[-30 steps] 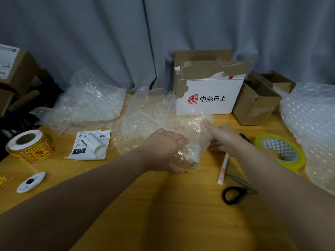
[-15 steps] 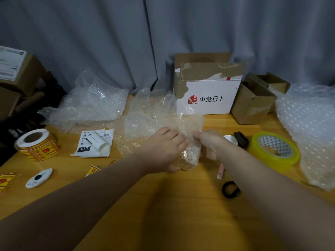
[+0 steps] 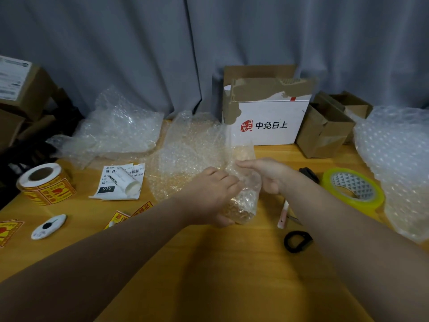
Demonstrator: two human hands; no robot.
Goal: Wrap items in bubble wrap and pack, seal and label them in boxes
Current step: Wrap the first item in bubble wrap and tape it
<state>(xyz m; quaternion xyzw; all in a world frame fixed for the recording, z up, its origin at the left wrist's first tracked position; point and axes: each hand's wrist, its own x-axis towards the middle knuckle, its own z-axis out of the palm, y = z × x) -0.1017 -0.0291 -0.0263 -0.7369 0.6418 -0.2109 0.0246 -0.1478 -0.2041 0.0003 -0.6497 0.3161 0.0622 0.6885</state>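
A sheet of clear bubble wrap (image 3: pixel 190 154) lies on the wooden table (image 3: pixel 232 275), its right end rolled into a bundle (image 3: pixel 246 203) around an item I cannot make out. My left hand (image 3: pixel 213 196) grips the bundle from the left, thumb under it. My right hand (image 3: pixel 267 175) holds the wrap's loose upper edge over the bundle. An open white box (image 3: pixel 267 112) with red and black print stands right behind.
Brown cartons (image 3: pixel 325 131) sit right of the white box. A yellow tape roll (image 3: pixel 352 189), scissors (image 3: pixel 297 240) and a utility knife (image 3: pixel 283 212) lie at right, more bubble wrap (image 3: pixel 399 163) beyond. Left: a sticker roll (image 3: pixel 44 184), shipping labels (image 3: pixel 118 182), loose stickers (image 3: pixel 130 214), another wrap pile (image 3: pixel 116 133).
My right hand has pulled the wrap's edge up and leftward over the bundle. My left hand has stayed on the bundle.
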